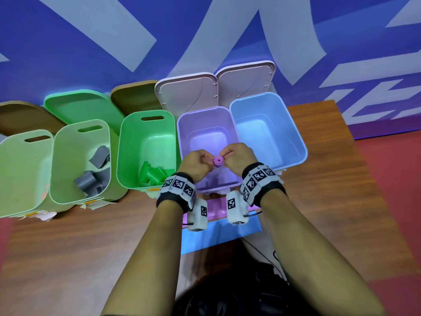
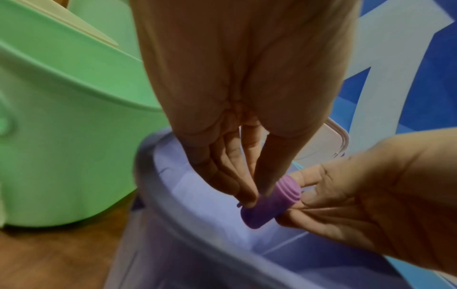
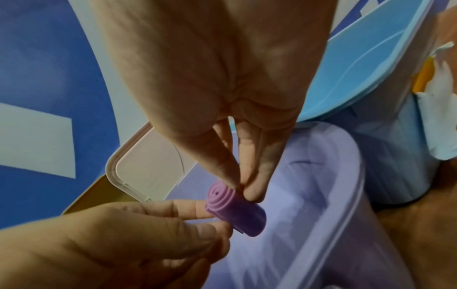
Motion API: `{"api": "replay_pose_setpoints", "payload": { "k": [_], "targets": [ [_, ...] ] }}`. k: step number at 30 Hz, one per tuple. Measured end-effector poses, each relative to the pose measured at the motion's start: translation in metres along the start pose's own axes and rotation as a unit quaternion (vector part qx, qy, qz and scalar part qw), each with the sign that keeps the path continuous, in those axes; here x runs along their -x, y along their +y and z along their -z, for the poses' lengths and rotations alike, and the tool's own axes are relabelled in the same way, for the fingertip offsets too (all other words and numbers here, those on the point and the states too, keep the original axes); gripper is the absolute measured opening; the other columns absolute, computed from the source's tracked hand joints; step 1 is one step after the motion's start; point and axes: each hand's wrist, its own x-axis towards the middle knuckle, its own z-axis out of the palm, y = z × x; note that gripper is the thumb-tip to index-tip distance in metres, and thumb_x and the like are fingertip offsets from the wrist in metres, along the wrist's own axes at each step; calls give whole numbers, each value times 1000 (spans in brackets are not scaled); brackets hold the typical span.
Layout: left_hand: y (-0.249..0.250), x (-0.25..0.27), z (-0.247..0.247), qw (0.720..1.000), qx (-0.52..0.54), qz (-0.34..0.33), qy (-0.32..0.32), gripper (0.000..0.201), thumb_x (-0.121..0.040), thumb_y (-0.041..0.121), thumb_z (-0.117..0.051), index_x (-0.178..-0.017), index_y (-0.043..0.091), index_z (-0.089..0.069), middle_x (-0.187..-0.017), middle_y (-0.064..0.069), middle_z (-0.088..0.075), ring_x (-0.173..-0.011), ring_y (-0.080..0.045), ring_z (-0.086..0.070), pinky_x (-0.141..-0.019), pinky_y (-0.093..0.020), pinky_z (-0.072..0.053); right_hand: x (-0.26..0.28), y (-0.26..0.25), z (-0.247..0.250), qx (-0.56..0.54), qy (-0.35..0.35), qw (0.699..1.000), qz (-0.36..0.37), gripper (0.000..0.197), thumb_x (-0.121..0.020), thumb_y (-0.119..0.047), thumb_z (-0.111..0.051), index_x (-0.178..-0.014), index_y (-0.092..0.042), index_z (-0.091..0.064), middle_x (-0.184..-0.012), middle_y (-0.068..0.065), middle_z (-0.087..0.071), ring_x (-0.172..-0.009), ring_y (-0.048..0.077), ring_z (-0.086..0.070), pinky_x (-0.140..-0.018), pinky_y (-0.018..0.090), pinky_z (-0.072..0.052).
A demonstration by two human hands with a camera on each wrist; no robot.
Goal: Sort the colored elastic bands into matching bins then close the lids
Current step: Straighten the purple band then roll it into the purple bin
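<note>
A rolled purple band (image 3: 235,210) is pinched at one end by the right hand (image 3: 222,97) and at the other by the left hand (image 3: 118,240), above the open purple bin (image 3: 346,195), the blue bin (image 3: 385,58) beside it.

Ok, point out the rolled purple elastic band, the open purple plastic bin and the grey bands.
Rolled purple elastic band (image 3: 235,212), right wrist view, on its rolled side.
Open purple plastic bin (image 1: 182,133), head view, on its left wall.
Grey bands (image 1: 87,180), head view, on the lower band inside the pale green bin.
</note>
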Motion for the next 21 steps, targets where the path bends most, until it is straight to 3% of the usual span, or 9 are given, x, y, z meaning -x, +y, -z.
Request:
{"api": "replay_pose_setpoints", "payload": {
  "k": [5,7,10,15,18,21],
  "targets": [
    [-3,-5,-2,999,-41,10,-34,25,-78,-1,-63,-87,22,-64,-84,-3,-76,-93,-23,-70,-92,-35,-54,-2,1,-2,62,-10,998,5,14,-88,-2,-64,-98,-8,-73,-107,9,-71,-101,26,-64,-89,31,-53],
    [0,-6,-2,998,-52,14,-43,23,-78,0,-64,-88,20,-64,-85,-6,-75,-85,-25,-67,-89,-35,-55,-1,1,-3,63,-9,998,0,14,-88,-3,-67,-99,-8,-72,-109,9,-70,-102,25,-64,-89,30,-52],
    [1,-4,-1,998,-53,15,-43,21,-80,5,-65,-93,21,-63,-81,-5,-73,-72,-16,-61,-82,-29,-52,1,3,-4,69,-8,998,-3,21,-88,1,-59,-102,-9,-72,-112,8,-69,-105,24,-63,-90,27,-50],
    [3,7,1,999,-36,1,-32,21,-83,4,-63,-92,23,-62,-73,2,-70,-62,-9,-59,-72,-24,-47,13,-3,-1,46,11,999,23,26,-90,-2,-50,-92,-12,-74,-106,5,-72,-103,23,-63,-87,23,-49],
    [4,19,4,999,-26,-14,-20,22,-83,3,-64,-87,25,-61,-74,1,-70,-65,-12,-61,-71,-23,-45,26,-7,-1,23,18,999,28,25,-93,-9,-51,-79,-21,-68,-99,6,-72,-98,24,-64,-91,31,-51],
    [2,34,8,999,-18,-30,-5,20,-83,3,-65,-87,22,-63,-77,-4,-71,-69,-16,-62,-70,-25,-47,37,-10,-6,11,15,1000,24,28,-88,-8,-55,-72,-30,-62,-96,7,-73,-95,26,-68,-90,36,-55]
  ]
}}
